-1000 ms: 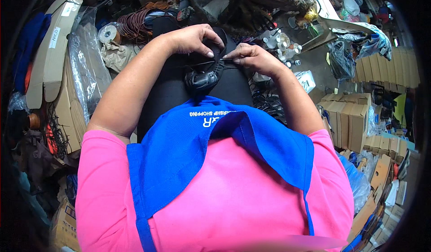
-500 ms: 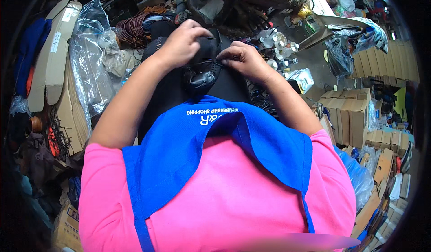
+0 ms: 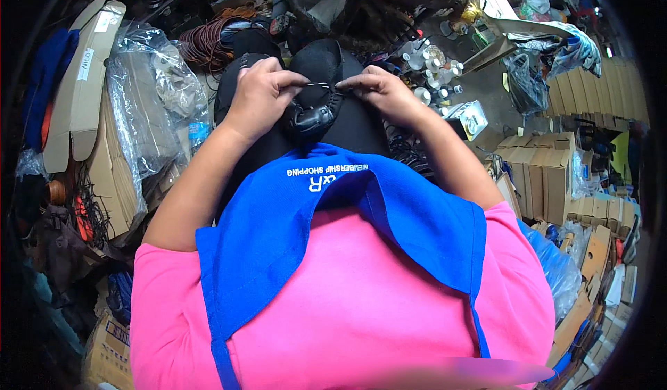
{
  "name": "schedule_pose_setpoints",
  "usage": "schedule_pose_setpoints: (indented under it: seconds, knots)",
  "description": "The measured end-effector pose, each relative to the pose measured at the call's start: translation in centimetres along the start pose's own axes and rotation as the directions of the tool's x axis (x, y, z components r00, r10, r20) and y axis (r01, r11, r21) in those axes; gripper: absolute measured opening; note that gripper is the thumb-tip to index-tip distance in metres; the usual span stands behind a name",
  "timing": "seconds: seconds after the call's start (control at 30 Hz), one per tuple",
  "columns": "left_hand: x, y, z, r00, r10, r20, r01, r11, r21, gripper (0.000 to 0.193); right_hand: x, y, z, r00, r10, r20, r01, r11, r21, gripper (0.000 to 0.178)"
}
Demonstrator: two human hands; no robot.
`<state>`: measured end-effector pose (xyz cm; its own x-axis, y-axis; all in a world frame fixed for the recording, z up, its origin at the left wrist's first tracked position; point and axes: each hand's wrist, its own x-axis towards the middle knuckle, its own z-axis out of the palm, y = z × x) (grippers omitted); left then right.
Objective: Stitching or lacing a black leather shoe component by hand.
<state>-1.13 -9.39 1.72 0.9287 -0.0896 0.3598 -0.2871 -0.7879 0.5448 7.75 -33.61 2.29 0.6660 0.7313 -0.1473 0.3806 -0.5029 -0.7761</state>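
Note:
A black shoe point(image 3: 316, 118) lies across my lap on dark trousers, with stitches showing along its right edge. Over it, a thin pale thread point(image 3: 319, 84) runs taut from one hand to the other. My left hand point(image 3: 260, 97) pinches the thread's left end between thumb and forefinger, just left of the shoe. My right hand point(image 3: 381, 91) is closed at the fingertips on the other end, close to the shoe's stitched edge. Whether a needle is on the thread is too small to tell.
Several white-capped bottles point(image 3: 431, 70) stand on the floor to the right, near a clear square container point(image 3: 469, 120). Stacked cardboard boxes point(image 3: 542, 178) are farther right. Plastic sheeting point(image 3: 142, 98) and cardboard point(image 3: 83, 77) lean at left, beside coiled cord point(image 3: 215, 43).
My left hand has come down and left from above the shoe, and the thread now stretches between both hands. My right hand has shifted only slightly.

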Motion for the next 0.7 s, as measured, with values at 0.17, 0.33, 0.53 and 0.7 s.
schedule_pose_setpoints:
  seconds: [0.17,0.33,0.53,0.7]
  knots:
    - [0.6,-0.7,0.9,0.993,-0.054,0.104,0.072,0.981,-0.178,0.022,1.5,-0.1,-1.5,0.991,0.008,0.132,-0.005,1.0,-0.024,0.026]
    - [0.8,-1.0,1.0,0.986,-0.077,0.145,0.102,0.978,-0.181,0.022,1.9,0.3,-2.0,0.982,-0.07,0.176,0.073,0.997,-0.011,0.024]
    - [0.8,-1.2,1.2,0.985,-0.071,0.159,0.097,0.982,-0.162,0.023,2.1,0.7,-2.2,0.974,-0.076,0.212,0.064,0.996,0.065,0.025]
    - [0.9,-0.8,1.2,0.985,-0.081,0.155,0.109,0.977,-0.184,0.024,2.0,0.4,-2.2,0.973,-0.058,0.225,0.035,0.994,0.106,0.028]
